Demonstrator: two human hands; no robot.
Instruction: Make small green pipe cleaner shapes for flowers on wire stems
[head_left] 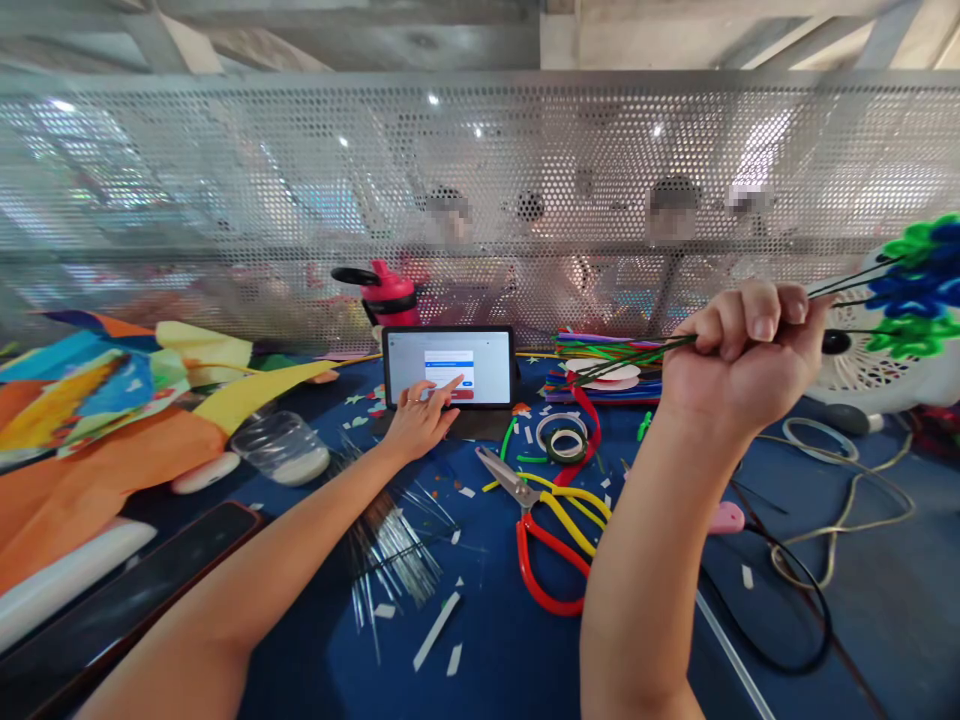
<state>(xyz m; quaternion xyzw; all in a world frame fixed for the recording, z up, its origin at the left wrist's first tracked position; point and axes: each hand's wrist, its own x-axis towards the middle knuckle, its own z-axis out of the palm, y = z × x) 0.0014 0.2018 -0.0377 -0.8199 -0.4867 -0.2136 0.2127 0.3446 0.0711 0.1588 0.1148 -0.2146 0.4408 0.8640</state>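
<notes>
One tablet (399,365), propped up on the desk (517,665), sits at the left hand (420,422), whose pointing finger reaches a dialog box (444,357) on the screen; whether the fingertip touches the glass I cannot tell. Right of the tablet and nearer the wearer, the right hand (750,350) is closed around thin dark stems (637,356), with fuzzy green and blue flowers (915,290) beyond the fist. For a clean press, I would tap the blue button (468,384) lightly with that one finger, other fingers clear of the glass, the right fist firm but not bending the stems. Just right of the tablet lie coloured pipe cleaners (611,345); to its front right, tape rolls (566,440) and scissors (525,495); to its front left, loose wires (405,565) that a lowered forearm could scatter. Behind it stands a pink bottle (390,297).
</notes>
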